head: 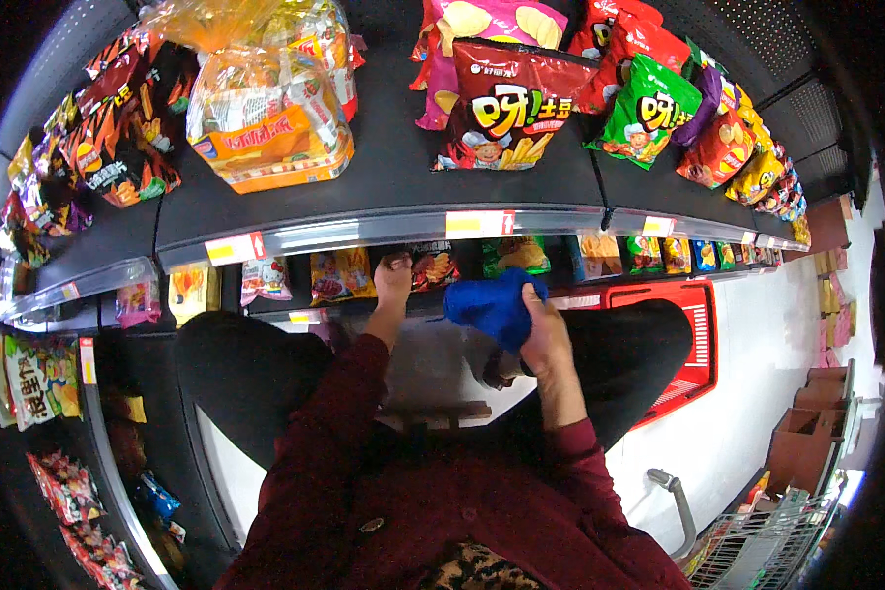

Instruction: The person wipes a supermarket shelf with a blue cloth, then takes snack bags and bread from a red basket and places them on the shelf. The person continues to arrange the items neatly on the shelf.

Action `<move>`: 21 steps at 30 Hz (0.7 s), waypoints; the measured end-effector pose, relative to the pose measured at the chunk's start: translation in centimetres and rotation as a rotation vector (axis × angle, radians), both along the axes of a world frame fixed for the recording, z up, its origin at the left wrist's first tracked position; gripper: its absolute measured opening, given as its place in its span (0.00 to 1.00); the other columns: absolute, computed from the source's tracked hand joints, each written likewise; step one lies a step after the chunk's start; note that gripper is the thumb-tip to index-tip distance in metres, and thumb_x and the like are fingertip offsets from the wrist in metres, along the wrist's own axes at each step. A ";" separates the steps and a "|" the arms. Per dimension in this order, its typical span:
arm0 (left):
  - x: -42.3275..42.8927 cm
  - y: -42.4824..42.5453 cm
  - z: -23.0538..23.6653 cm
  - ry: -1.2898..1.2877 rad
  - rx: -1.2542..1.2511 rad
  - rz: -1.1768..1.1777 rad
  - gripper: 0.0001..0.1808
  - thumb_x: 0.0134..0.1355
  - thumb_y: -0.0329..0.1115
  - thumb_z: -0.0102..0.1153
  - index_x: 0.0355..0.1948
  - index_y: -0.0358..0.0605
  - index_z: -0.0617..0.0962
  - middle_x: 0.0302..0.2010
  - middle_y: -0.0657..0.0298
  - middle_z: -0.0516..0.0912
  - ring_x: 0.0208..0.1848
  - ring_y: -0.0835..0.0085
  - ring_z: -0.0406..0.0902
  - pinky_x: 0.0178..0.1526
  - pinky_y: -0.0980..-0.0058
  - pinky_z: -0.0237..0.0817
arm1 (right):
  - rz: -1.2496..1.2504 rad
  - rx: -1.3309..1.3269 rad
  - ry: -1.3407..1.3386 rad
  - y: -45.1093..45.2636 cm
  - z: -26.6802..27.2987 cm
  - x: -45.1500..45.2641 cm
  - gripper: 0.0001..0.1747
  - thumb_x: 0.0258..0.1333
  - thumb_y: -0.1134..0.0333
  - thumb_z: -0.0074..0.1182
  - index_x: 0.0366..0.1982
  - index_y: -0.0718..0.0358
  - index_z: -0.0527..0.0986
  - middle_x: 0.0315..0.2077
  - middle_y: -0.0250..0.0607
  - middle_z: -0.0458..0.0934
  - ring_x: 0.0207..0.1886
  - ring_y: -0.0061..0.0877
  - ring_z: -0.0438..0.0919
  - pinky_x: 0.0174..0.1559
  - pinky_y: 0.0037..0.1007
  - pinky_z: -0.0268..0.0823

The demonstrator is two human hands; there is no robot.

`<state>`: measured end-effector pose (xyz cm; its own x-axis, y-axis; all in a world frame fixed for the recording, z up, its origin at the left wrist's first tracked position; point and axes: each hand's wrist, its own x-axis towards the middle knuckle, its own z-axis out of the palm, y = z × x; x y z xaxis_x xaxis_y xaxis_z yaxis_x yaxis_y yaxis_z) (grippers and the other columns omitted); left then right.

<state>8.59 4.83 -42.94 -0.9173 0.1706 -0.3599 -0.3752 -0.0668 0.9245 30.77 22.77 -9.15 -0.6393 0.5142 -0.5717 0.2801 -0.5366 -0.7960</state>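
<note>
My right hand (548,330) grips a bunched blue cloth (490,306) above the gap between my knees. My left hand (393,279) reaches under the upper shelf's front edge, with its fingers curled. Its fingertips are partly hidden, so whether they hold anything does not show. Beside it stands a dark snack bag (434,267) on the lower shelf. A yellow snack bag (341,273) is to its left. Behind the cloth is a green snack bag (516,254).
The upper shelf (391,177) carries snack bags and an orange-wrapped pack (269,140). Its clear price-label rail (383,227) runs above my hands. A red plastic basket (700,354) stands beyond my right knee. At lower right is a wire cart (763,542). Cardboard boxes (804,435) sit farther right.
</note>
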 end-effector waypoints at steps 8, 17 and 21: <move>0.4 4.8 1.4 0.109 -0.049 0.146 0.24 0.65 0.49 0.59 0.51 0.39 0.80 0.48 0.51 0.85 0.52 0.53 0.80 0.55 0.61 0.68 | 0.020 0.702 -0.017 4.4 -13.2 -7.1 0.31 0.71 0.49 0.50 0.47 0.77 0.72 0.38 0.47 0.78 0.43 0.33 0.74 0.52 0.32 0.66; -0.6 7.0 3.0 0.371 -0.899 -0.637 0.26 0.70 0.47 0.52 0.62 0.42 0.75 0.65 0.54 0.75 0.66 0.57 0.70 0.66 0.63 0.60 | 0.272 0.792 0.035 7.1 -22.1 -9.2 0.29 0.73 0.51 0.40 0.58 0.70 0.70 0.55 0.51 0.76 0.59 0.41 0.73 0.60 0.36 0.64; 0.3 7.0 3.5 0.216 -0.610 -0.565 0.26 0.70 0.47 0.54 0.62 0.42 0.76 0.65 0.55 0.75 0.66 0.60 0.70 0.66 0.64 0.60 | 0.259 0.671 0.027 6.5 -23.2 -8.5 0.30 0.72 0.50 0.45 0.58 0.71 0.71 0.55 0.53 0.77 0.60 0.42 0.74 0.60 0.37 0.65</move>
